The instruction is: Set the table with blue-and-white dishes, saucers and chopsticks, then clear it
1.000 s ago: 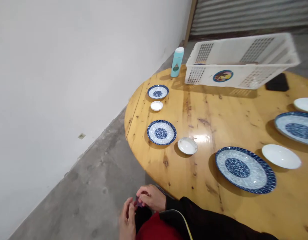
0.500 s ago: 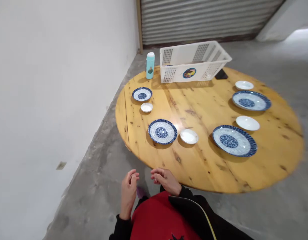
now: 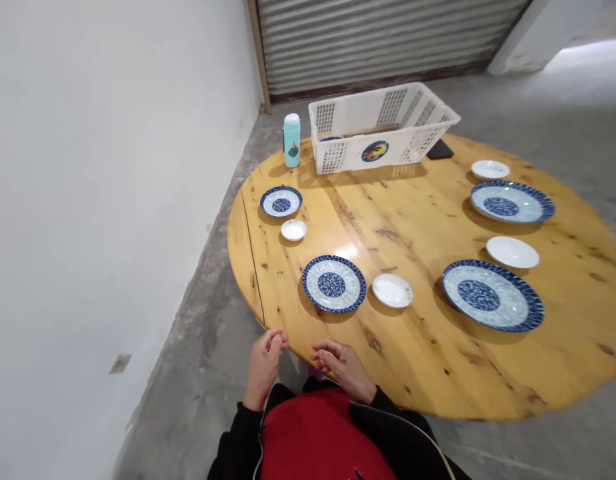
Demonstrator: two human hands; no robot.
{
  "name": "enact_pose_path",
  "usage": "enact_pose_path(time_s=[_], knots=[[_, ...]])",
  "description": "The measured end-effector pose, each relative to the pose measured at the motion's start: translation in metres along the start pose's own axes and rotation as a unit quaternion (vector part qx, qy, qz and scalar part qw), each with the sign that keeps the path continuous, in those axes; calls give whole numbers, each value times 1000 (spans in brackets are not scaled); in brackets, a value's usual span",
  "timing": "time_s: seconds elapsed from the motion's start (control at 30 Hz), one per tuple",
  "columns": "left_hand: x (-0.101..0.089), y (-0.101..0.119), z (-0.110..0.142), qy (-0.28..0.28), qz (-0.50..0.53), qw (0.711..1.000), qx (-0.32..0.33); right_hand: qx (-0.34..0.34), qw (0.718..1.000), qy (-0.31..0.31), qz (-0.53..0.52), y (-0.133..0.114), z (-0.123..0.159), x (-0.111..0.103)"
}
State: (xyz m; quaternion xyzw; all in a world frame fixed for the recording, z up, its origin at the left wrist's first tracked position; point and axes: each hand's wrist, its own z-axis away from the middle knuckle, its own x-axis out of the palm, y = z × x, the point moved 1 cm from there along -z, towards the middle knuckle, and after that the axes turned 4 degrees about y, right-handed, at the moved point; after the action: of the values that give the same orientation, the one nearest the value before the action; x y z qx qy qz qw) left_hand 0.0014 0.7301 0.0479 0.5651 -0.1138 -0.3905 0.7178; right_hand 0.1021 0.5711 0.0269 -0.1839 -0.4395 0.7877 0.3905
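Observation:
My left hand [image 3: 265, 367] hovers at the table's near edge, fingers loosely bent, with nothing in it. Beside it my right hand [image 3: 345, 368] is also empty, its fingers loosely curved toward the left hand. Nearest to both lies a blue-and-white plate [image 3: 334, 284], with a small white dish [image 3: 393, 291] just right of it. Another patterned plate [image 3: 493, 296] sits farther right, a white dish [image 3: 513, 253] behind it. At the far right are a third such plate [image 3: 513, 202] and a white dish [image 3: 491, 169].
On the round wooden table's [image 3: 358, 207] left side are a smaller blue-rimmed plate [image 3: 281, 201] and a tiny white dish [image 3: 293, 231]. A light-blue bottle [image 3: 291, 141] and a white plastic basket [image 3: 348, 155] stand at the back, near a black phone-like object [image 3: 441, 150]. A white wall [image 3: 113, 167] rises left.
The view has shifted, and the table appears closer. Both hands have moved forward to the table's edge, still empty. The dishes keep their places on the table.

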Motion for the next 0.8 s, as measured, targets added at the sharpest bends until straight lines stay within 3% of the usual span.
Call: enact_pose_path(time_s=[0.2, 0.4, 0.6, 0.8], knots=[[-7, 22, -72, 8, 23, 1000, 4, -1, 1000, 26, -12, -5, -15, 2], [-2, 56, -193, -3, 53, 999, 7, 19, 991, 129, -33, -12, -25, 2], [14, 90, -318, -22, 69, 997, 7, 51, 961, 258, -83, -28, -36, 22], [33, 114, -405, -37, 62, 997, 4, 76, 929, 334, -139, -26, -42, 46]])
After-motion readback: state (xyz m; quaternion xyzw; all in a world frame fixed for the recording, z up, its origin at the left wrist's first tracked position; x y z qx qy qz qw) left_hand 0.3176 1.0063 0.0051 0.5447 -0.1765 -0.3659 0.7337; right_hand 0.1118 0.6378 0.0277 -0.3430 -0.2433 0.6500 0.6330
